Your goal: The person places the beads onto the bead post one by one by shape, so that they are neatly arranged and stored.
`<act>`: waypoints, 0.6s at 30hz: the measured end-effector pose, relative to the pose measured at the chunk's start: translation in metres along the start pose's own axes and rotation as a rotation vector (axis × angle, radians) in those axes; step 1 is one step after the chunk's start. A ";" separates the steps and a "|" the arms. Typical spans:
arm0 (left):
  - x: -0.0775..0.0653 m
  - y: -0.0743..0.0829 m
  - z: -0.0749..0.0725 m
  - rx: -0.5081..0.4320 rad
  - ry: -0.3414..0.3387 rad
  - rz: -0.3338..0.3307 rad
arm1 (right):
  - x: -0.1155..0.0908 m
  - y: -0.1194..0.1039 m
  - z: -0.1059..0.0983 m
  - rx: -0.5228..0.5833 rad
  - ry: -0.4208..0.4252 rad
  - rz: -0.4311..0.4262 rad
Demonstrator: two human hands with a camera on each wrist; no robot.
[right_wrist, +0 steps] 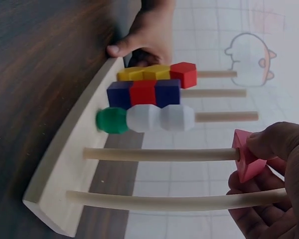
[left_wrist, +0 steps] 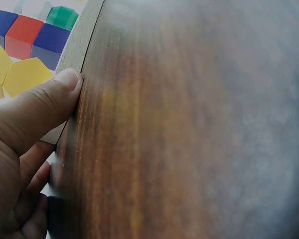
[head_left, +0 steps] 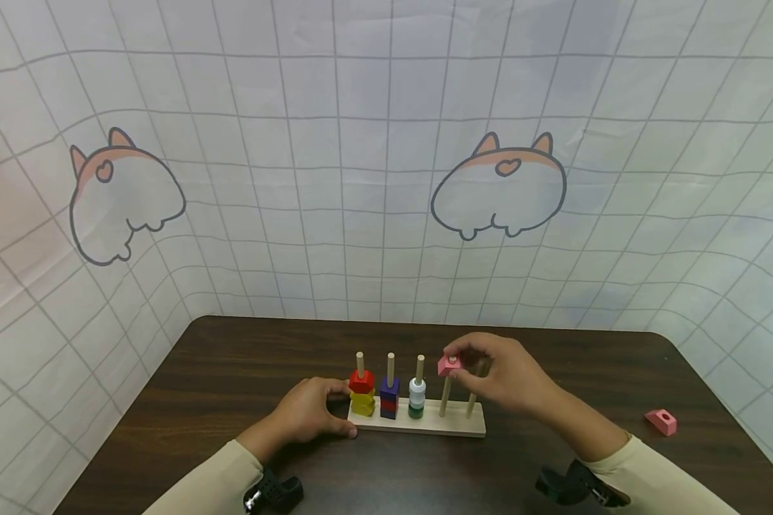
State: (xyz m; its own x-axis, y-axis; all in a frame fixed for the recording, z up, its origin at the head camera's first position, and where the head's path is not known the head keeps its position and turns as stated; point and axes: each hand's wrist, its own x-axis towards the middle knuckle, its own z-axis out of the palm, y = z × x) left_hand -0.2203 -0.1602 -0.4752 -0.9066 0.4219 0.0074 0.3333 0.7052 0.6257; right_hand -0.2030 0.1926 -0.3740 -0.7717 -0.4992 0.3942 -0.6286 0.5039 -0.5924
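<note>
A wooden peg stacker (head_left: 419,422) with several upright pegs lies across the table. My left hand (head_left: 309,409) grips its left end, thumb (left_wrist: 65,87) along the front edge of the base. Between thumb and fingers, my right hand (head_left: 499,368) pinches a pink block (right_wrist: 245,157) with a hole, at the top of the fourth peg (right_wrist: 159,155); the peg's tip shows in the hole. The last peg (right_wrist: 164,201) is bare and passes close to the right fingers. Yellow and red blocks (right_wrist: 183,75), blue and red blocks (right_wrist: 142,93), and green and white beads (right_wrist: 144,118) fill the other pegs.
Another pink block (head_left: 662,422), also with a hole, lies on the dark wooden table (head_left: 586,357) at the right. Behind the table hangs a white gridded cloth (head_left: 386,179) with cartoon drawings. Dark wrist straps (head_left: 273,493) sit at both forearms.
</note>
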 end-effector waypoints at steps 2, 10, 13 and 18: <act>0.000 0.000 0.000 0.006 0.002 0.003 | -0.002 0.002 0.003 -0.006 -0.007 0.026; -0.001 0.001 0.000 -0.004 -0.004 -0.009 | -0.012 0.014 0.016 0.000 0.010 0.113; -0.001 0.001 -0.001 -0.013 -0.003 -0.008 | -0.014 0.018 0.021 0.027 0.020 0.135; -0.001 0.001 -0.001 -0.014 -0.006 0.000 | -0.020 0.027 0.029 0.081 0.005 0.168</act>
State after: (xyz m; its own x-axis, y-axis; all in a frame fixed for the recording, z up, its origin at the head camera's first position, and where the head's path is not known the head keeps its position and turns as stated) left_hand -0.2193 -0.1608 -0.4740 -0.9051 0.4251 0.0029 0.3294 0.6970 0.6369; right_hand -0.2017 0.1958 -0.4183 -0.8658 -0.4090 0.2882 -0.4810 0.5217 -0.7046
